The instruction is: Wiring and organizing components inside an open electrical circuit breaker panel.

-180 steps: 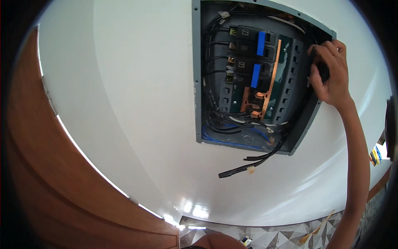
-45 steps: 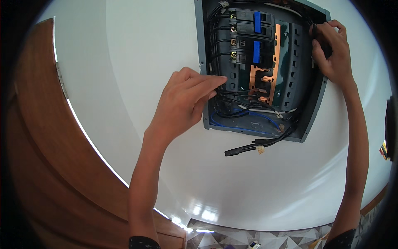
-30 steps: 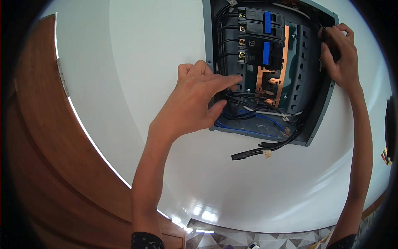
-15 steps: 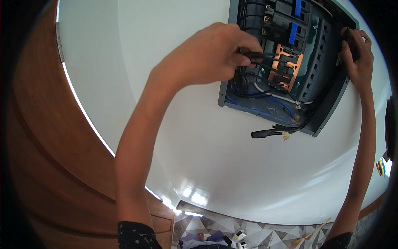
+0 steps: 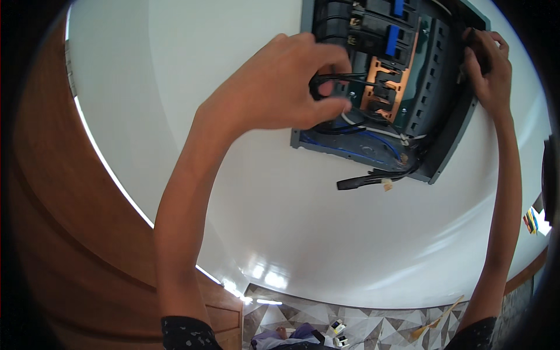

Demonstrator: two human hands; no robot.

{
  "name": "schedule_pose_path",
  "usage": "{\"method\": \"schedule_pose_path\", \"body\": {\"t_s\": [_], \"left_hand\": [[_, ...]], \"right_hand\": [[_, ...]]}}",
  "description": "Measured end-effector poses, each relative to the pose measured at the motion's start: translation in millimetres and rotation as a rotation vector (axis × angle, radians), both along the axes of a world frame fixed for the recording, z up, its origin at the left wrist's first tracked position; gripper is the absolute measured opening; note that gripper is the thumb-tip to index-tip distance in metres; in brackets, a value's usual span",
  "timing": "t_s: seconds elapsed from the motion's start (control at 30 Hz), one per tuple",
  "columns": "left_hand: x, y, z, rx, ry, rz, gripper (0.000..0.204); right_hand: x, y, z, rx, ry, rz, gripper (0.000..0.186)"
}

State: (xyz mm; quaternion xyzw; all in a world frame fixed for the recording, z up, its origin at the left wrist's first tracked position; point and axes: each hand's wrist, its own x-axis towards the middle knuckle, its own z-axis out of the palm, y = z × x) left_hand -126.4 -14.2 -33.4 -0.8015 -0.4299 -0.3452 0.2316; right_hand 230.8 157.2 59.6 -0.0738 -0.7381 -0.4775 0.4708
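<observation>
The electrical panel box (image 5: 449, 153), dark grey and uncovered, is fixed on the white wall. Inside are black circuit breakers (image 5: 373, 32) with blue levers and a copper busbar (image 5: 368, 99). My left hand (image 5: 286, 84) is at the box's left side, thumb spread away from the fingers. Black wires (image 5: 344, 76) loop past its curled fingers and run toward the busbar; the palm side is hidden. At the upper right edge my right hand (image 5: 491, 67) is closed with bent fingers against dark material inside the rim; what it grips cannot be made out.
A taped black cable bundle (image 5: 356, 182) sticks out below the box. Blue wires (image 5: 382, 143) and a white wire lie in its bottom. A brown wooden door (image 5: 76, 233) is on the left. On the patterned floor (image 5: 373, 321) are a broom (image 5: 431, 329) and small boxes (image 5: 338, 328).
My left thumb has moved away from the fingers, releasing its pinch on the black wires. The view has shifted slightly, moving the box left and up. My right hand keeps its place on the edge.
</observation>
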Motion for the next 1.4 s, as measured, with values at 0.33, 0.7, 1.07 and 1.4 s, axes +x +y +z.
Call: {"method": "schedule_pose_path", "body": {"t_s": [0.33,0.7,1.07,1.4], "left_hand": [[-10.5,16.1,5.5,0.400,0.065,-0.080,0.020],[-19.8,19.8,4.5,0.133,-0.144,-0.093,0.023],[-20.8,19.8,5.3,0.088,-0.167,-0.095,0.025],[-21.9,19.8,4.0,0.055,-0.205,-0.118,0.025]], "right_hand": [[-12.1,-14.5,6.4,0.073,-0.059,-0.012,0.037],[-6.5,-8.7,0.7,-0.024,-0.033,0.021,0.039],[-10.8,-6.3,-2.7,0.012,-0.010,0.025,0.038],[-6.9,-8.0,-1.0,0.006,-0.036,0.012,0.038]]}}
